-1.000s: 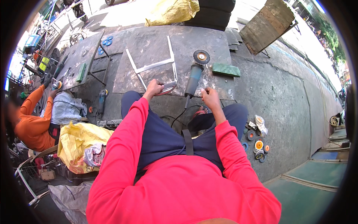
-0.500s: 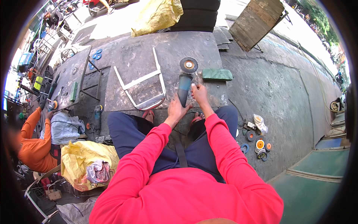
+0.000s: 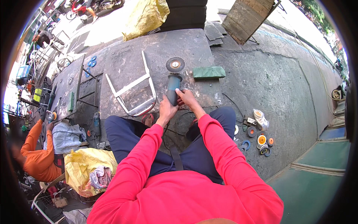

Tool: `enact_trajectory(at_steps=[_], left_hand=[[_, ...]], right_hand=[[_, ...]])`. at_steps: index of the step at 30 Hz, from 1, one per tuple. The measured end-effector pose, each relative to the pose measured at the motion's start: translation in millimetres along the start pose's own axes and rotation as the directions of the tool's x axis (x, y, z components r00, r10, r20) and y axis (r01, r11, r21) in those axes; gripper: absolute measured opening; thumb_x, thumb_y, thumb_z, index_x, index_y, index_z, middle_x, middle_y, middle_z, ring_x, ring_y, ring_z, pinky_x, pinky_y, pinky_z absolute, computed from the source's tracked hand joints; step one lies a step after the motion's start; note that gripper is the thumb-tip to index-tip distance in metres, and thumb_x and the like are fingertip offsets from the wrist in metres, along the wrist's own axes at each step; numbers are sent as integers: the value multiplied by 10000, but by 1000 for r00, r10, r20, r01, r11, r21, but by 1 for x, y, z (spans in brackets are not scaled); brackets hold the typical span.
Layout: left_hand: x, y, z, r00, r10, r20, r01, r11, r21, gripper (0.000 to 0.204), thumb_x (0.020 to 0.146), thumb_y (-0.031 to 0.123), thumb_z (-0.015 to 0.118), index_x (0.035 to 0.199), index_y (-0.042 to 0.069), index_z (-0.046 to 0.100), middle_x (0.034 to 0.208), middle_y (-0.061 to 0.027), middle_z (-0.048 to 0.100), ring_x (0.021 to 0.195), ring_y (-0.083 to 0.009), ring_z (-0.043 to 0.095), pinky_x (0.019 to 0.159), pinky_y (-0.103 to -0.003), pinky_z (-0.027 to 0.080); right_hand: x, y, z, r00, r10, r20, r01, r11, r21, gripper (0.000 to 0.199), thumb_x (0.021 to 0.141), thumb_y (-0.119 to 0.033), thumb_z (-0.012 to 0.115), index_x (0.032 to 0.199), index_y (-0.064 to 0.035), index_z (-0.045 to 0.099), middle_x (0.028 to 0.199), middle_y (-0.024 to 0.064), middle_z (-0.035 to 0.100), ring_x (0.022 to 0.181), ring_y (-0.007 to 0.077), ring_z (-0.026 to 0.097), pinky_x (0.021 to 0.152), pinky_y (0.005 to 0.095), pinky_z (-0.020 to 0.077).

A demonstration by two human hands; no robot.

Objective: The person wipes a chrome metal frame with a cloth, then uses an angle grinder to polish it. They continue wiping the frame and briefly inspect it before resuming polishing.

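Observation:
Between my knees I hold an angle grinder [image 3: 174, 85] with a teal and dark body, its round disc [image 3: 175, 65] pointing away from me over the worktop. My left hand [image 3: 167, 111] is wrapped round the rear of the body. From the right, my right hand [image 3: 187, 99] closes on the same body, its thumb lying along the top. Left of the grinder, a bent metal tube frame [image 3: 128, 86] with a crossbar rests on the worn worktop [image 3: 194, 43]. A green block [image 3: 209, 72] sits to the right of the disc.
Several grinding discs [image 3: 262, 140] and a power strip [image 3: 250, 121] lie on the floor at the right. A yellow sack [image 3: 82, 166] stands at my left. A person in an orange top [image 3: 39, 164] works farther left. A wooden board [image 3: 248, 20] leans at the back.
My right hand, which was beside the grinder, has come left onto its body. My left hand still holds the grinder. The whole view has shifted slightly.

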State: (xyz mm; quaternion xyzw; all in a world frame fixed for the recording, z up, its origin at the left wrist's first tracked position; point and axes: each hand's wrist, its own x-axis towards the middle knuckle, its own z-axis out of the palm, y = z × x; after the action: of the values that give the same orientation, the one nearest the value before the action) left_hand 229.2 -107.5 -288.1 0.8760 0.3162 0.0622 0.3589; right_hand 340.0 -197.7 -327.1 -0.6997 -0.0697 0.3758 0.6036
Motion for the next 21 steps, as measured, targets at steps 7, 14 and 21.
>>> enact_trajectory(at_steps=[7, 14, 21], left_hand=[[-1, 29, -26, 960, -129, 250, 229, 874, -429, 474, 618, 148, 800, 958, -105, 587, 821, -194, 687, 676, -249, 691, 542, -360, 554], [-39, 53, -26, 964, -20, 266, 213, 657, -723, 472, 675, 174, 813, 1017, -78, 606, 781, -94, 653, 585, -152, 632, 476, -279, 500], [-44, 82, -29, 935, 169, 311, 134, 644, -754, 499, 701, 209, 798, 1028, -83, 558, 769, -109, 632, 563, -161, 619, 491, -294, 507]], right_hand=[[-5, -1, -9, 953, 8, 303, -205, 755, 623, 501, 949, -472, 558, 1122, -2, 566, 944, 144, 654, 779, 251, 647, 680, 362, 527], [-33, -21, -16, 933, -100, 346, -232, 568, 790, 673, 924, -518, 533, 1190, 99, 500, 1032, 253, 649, 909, 349, 670, 825, 437, 552], [-35, -35, -32, 835, -513, 198, -52, 284, 957, 754, 878, -534, 606, 1288, 76, 436, 1099, 251, 610, 945, 338, 665, 839, 445, 569]])
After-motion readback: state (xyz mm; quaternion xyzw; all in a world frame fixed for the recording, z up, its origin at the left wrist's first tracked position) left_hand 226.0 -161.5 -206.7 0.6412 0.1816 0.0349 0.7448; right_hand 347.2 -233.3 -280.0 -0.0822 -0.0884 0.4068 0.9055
